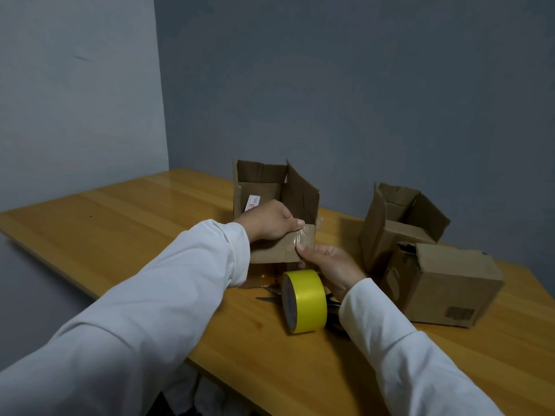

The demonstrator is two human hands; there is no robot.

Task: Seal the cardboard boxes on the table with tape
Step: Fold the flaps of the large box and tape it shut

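Observation:
An open cardboard box [300, 196] stands mid-table with its flaps up and a white packet [251, 203] inside. My left hand [270, 222] grips the box's near flap, thumb on a strip of clear tape [304, 237] stuck there. My right hand [330, 262] pinches the lower end of that clear tape at the flap's right corner. A roll of yellow tape [306, 300] stands on edge just in front of the box, below my right wrist.
Scissors [270, 297] lie partly hidden behind the yellow roll. To the right stand a second open box [399, 220] and a third box [450, 283] with its flaps down. The wooden table [120, 229] runs into a wall corner; its near edge cuts diagonally.

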